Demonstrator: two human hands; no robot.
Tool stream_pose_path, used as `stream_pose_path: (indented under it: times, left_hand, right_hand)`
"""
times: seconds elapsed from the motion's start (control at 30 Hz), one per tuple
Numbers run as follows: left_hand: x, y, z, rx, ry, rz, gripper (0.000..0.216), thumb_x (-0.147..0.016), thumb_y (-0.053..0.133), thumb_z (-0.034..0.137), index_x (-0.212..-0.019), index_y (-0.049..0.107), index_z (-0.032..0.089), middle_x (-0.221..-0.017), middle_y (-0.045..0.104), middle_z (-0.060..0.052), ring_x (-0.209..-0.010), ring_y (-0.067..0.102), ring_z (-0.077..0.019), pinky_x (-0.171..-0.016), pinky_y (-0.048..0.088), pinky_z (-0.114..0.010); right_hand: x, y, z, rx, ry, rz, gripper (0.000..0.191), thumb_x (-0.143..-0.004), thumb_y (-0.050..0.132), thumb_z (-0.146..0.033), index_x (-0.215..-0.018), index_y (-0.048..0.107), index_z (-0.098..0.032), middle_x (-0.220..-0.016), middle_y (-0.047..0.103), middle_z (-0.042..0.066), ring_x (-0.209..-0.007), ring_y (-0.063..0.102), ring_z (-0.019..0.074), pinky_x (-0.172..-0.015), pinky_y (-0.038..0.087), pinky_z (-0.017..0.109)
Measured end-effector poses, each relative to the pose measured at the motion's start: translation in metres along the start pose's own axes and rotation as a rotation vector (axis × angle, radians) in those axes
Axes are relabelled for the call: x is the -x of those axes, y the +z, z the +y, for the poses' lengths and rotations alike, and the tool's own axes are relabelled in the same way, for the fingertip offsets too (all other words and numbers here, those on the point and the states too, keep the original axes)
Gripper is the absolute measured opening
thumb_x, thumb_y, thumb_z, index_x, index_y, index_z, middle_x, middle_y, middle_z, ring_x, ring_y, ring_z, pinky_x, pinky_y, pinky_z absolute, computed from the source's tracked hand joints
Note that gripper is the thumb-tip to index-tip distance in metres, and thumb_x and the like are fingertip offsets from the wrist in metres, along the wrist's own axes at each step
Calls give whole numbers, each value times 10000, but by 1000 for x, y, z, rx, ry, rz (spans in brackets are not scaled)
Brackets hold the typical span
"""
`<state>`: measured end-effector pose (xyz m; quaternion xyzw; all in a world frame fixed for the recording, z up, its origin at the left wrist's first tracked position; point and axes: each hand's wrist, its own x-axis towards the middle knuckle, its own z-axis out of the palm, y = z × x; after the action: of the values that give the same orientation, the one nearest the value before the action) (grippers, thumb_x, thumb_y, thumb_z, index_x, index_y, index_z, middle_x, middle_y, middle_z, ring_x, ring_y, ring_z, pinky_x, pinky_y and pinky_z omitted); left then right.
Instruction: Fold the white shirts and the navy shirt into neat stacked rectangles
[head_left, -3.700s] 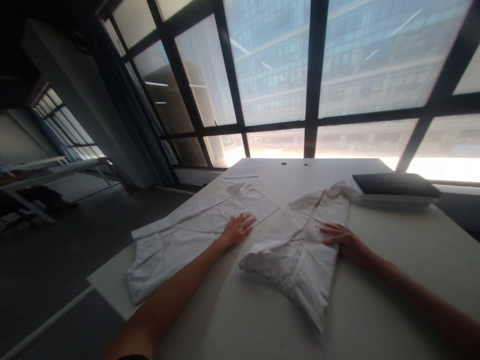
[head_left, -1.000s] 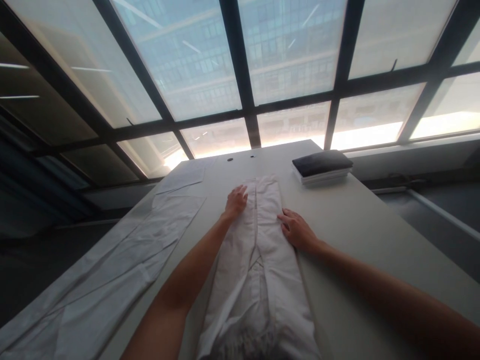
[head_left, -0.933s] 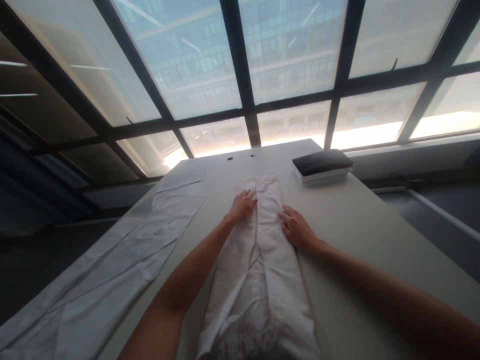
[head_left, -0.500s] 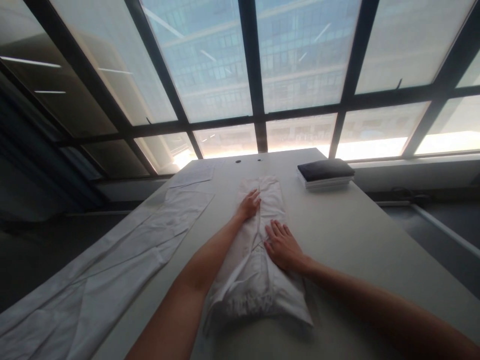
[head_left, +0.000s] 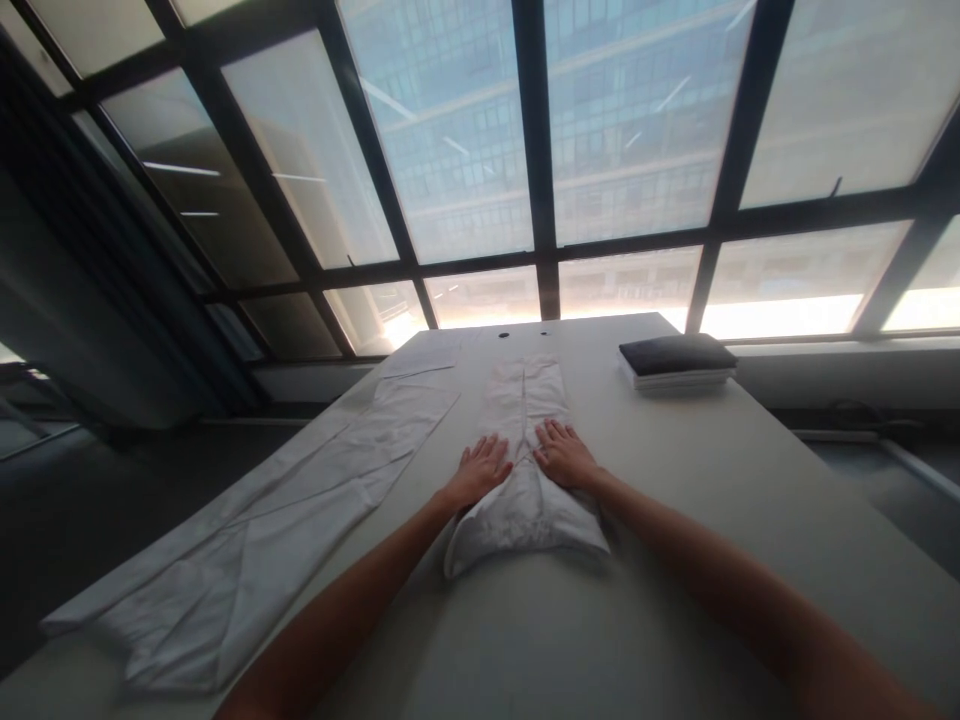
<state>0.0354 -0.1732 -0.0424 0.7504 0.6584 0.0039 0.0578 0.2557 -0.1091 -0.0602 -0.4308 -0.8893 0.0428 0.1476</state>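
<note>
A folded white garment lies lengthwise on the white table, its two sides meeting along a middle seam. The near end is wider and puffed up, while the far end lies flat and narrow. My left hand rests on its left side, fingers stretched out and pointing forward. On the right side lies my right hand, flat with its fingers spread a little. Both palms press the cloth at about the same distance from me, one on each side of the seam.
Along the table's left edge another white garment is spread out, with a white sheet beyond it. At the back right sits a stack of folded cloth, dark on top and white below. Large windows stand behind the table.
My left hand has come back toward me and now lies level with my right. The garment's near end has moved away from me. The view has turned slightly left.
</note>
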Motion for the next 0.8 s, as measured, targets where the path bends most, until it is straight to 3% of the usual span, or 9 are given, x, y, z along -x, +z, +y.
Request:
stream_pose_path:
  times: [0.17, 0.3, 0.47, 0.6, 0.67, 0.8]
  left_hand:
    - [2, 7, -18, -49, -14, 145, 544, -1017, 359, 442, -1521, 366, 236, -1611, 278, -112, -1491, 225, -290, -1160, 207, -568]
    - [-1, 11, -22, -15, 18, 193, 509, -1012, 395, 425, -1490, 422, 252, -1589, 332, -108, -1473, 272, -298, -1148, 243, -571]
    - [3, 6, -18, 49, 41, 270, 431, -981, 494, 358, -1398, 538, 257, -1510, 465, -101, -1417, 381, -284, -1155, 258, -560]
    - [5, 1, -12, 154, 200, 363, 313, -939, 586, 316, -1234, 675, 265, -1312, 632, -77, -1229, 558, -221, -1120, 373, -412]
    - [4, 2, -10, 176, 297, 374, 282, -931, 612, 348, -1189, 705, 282, -1280, 638, -61, -1190, 571, -209, -1078, 421, -366]
    - [1, 9, -9, 158, 348, 330, 348, -898, 666, 430, -1220, 698, 302, -1401, 551, -73, -1282, 505, -261, -1106, 393, -423]
  right_hand:
    - [-20, -4, -4, -30, -25, 31, 569, -982, 424, -396, -1468, 437, -100, -1549, 369, 205, -1453, 303, 287, -1175, 229, 466]
    - [-14, -5, -7, -81, 24, 127, 431, -971, 456, -293, -1355, 564, -130, -1475, 491, 162, -1397, 399, 228, -1159, 270, 374]
    - [-6, -7, -6, -123, 72, 132, 365, -950, 478, -210, -1276, 623, -135, -1431, 535, 163, -1356, 451, 211, -1132, 306, 347]
    - [-7, -8, -7, -121, 72, 127, 361, -946, 483, -205, -1270, 629, -140, -1429, 540, 156, -1347, 462, 219, -1128, 311, 350]
    - [-8, -7, -7, -121, 62, 125, 377, -948, 487, -214, -1292, 617, -133, -1426, 542, 158, -1348, 461, 223, -1128, 309, 346]
    - [-7, -6, -10, -129, -23, 118, 464, -970, 489, -304, -1412, 522, -166, -1453, 522, 139, -1368, 437, 225, -1141, 293, 361]
